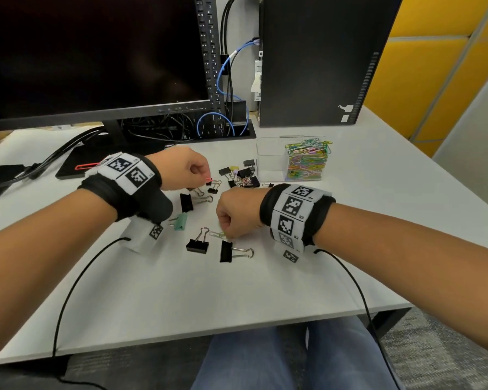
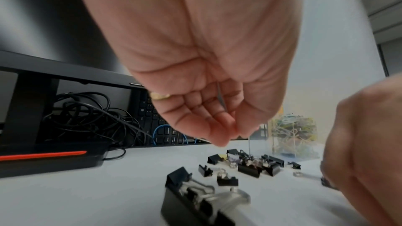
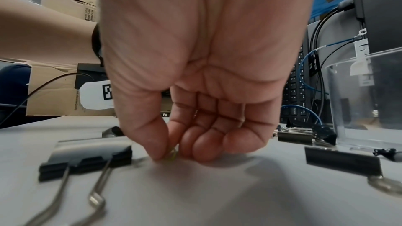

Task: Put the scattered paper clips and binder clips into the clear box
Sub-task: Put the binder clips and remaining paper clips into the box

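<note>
The clear box (image 1: 268, 160) stands at the back right of the white desk, with a heap of coloured paper clips (image 1: 307, 161) in its right half. My left hand (image 1: 204, 178) hovers above the desk and pinches a red paper clip (image 1: 209, 180); its fingers (image 2: 219, 137) are curled in the left wrist view. My right hand (image 1: 225, 235) is down on the desk, thumb and forefinger pinching a pale green paper clip (image 3: 172, 154). Black binder clips (image 1: 197, 244) lie around both hands, and a green binder clip (image 1: 180, 221) lies under the left wrist.
A pile of small binder clips (image 1: 244, 175) lies just left of the box. A monitor (image 1: 90, 52), tangled cables (image 1: 158, 128) and a black computer tower (image 1: 316, 60) fill the back. A black device (image 1: 74, 167) sits at the left. Wrist cables trail over the desk's front edge.
</note>
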Available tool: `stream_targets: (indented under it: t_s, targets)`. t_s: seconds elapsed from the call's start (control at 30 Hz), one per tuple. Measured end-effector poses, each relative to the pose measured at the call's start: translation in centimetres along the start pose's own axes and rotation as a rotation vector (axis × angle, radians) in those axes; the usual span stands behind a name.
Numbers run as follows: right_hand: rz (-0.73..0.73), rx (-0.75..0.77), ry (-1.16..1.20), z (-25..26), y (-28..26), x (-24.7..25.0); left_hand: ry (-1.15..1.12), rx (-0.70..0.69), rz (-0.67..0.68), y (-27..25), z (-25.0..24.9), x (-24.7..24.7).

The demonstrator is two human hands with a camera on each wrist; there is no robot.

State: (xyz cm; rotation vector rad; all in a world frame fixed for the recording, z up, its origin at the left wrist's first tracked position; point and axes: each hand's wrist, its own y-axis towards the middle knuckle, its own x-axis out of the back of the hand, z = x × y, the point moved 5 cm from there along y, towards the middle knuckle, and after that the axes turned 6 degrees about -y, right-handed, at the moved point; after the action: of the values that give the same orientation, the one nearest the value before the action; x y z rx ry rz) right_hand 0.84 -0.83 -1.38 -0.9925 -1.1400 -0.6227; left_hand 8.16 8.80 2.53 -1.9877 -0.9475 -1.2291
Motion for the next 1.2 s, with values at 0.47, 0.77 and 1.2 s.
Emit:
stream_targets:
  t_s: [0.47, 0.77, 1.2]
  targets:
    - [0.058, -0.005, 0.034, 0.6, 0.9, 0.0, -0.061, -0.104, -0.22, 3.3, -3.7, 0.9]
    - [-0.011, -0.024, 0.062, -1.0, -0.5, -0.5, -0.074, -0.134, -0.294, 4.4, -5.5, 1.8]
    - [-0.071, -0.033, 0.122, -1.0, 0.0, -0.1, -0.035, -0.163, -0.348, 5.8, -6.5, 1.4]
